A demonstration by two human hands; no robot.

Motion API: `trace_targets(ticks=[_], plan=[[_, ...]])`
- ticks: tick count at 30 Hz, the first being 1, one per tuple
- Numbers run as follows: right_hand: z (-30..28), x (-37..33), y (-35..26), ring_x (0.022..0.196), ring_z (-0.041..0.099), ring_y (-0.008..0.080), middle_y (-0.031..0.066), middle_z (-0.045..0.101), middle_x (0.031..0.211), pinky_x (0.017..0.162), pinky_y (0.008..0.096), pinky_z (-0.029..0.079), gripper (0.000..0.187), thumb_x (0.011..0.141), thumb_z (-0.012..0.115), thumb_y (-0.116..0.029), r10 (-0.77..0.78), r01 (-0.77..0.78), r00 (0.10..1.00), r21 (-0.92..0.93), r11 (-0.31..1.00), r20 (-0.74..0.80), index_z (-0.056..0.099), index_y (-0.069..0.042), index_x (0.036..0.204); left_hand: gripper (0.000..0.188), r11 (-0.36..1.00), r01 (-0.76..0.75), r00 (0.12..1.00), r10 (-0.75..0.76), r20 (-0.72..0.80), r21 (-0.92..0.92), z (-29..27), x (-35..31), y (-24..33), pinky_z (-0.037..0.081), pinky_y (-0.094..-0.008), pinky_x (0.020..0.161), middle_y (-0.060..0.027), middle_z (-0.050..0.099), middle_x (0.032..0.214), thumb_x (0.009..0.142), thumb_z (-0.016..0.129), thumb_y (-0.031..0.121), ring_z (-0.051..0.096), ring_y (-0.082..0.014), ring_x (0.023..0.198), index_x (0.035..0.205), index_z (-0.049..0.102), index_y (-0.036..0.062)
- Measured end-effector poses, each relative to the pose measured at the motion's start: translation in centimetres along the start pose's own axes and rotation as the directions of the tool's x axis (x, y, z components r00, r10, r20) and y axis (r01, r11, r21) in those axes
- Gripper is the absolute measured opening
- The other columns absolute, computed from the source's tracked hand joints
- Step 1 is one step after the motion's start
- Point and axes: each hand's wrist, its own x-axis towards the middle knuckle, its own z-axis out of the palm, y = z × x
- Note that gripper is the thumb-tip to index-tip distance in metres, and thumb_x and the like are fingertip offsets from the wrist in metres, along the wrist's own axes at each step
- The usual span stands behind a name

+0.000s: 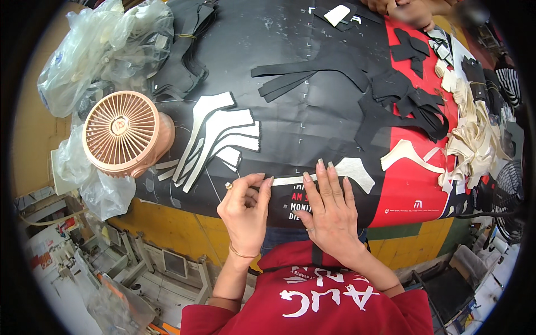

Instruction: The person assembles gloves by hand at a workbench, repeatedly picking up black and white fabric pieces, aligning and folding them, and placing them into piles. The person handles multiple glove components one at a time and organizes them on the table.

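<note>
A white cut fabric piece (356, 172), a narrow strip widening into a forked end, lies near the table's front edge. Thumb and index finger of my left hand (244, 211) pinch the strip's narrow left end. My right hand (333, 216) rests flat across the piece, fingers stretched out and covering part of it. To the left, several similar white pieces (224, 125) lie fanned in an overlapping stack. A cream piece (408, 156) of like shape sits to the right on the red part of the table cover.
A pink fan (124, 131) stands at the left, beside clear plastic bags (111, 50) and a banded black bundle (187, 58). Black fabric pieces (329, 67) spread over the far middle and right. Cream pieces (474, 139) heap at the right edge. Another person's hands (410, 11) show at the far right.
</note>
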Motion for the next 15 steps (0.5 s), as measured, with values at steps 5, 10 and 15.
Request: trace_targets(ticks=[5, 10, 15], plan=[[0.1, -0.1, 0.1, 0.148, 0.034, 0.0381, 0.0217, 0.037, 0.158, 0.118, 0.0549, 0.024, 0.065, 0.098, 0.055, -0.044, -0.001, 0.000, 1.000, 0.048, 0.999, 0.019, 0.046, -0.006, 0.150, 0.018, 0.997, 0.012, 1.000, -0.012, -0.003, 0.075, 0.3, -0.6, 0.0, 0.047, -0.0269, 0.055, -0.0056, 0.066, 0.082, 0.082, 0.080, 0.001, 0.060, -0.0136, 0.063, 0.097, 0.070, 0.0023], [0.2, -0.1, 0.2, 0.148, 0.034, 0.0376, 0.0216, 0.037, 0.158, 0.119, 0.0536, 0.023, 0.065, 0.099, 0.054, -0.045, -0.014, 0.014, 1.000, 0.017, 1.000, 0.011, 0.046, -0.006, 0.150, 0.021, 0.922, -0.181, 0.959, 0.242, -0.146, 0.343, -0.4, -0.5, -1.5, 0.050, -0.0390, 0.076, -0.0100, 0.063, 0.101, 0.082, 0.075, -0.001, 0.063, -0.0278, 0.091, 0.102, 0.073, 0.0070], [0.3, -0.1, 0.2, 0.148, 0.033, 0.0371, 0.0215, 0.037, 0.158, 0.119, 0.0531, 0.023, 0.065, 0.098, 0.055, -0.044, -0.025, 0.026, 1.000, 0.008, 1.000, -0.015, 0.046, -0.005, 0.149, 0.044, 0.897, -0.275, 0.952, 0.305, -0.034, 0.345, -1.9, -1.9, -2.7, 0.049, -0.0387, 0.080, -0.0146, 0.064, 0.120, 0.076, 0.066, -0.011, 0.063, -0.0299, 0.097, 0.112, 0.076, 0.0132]])
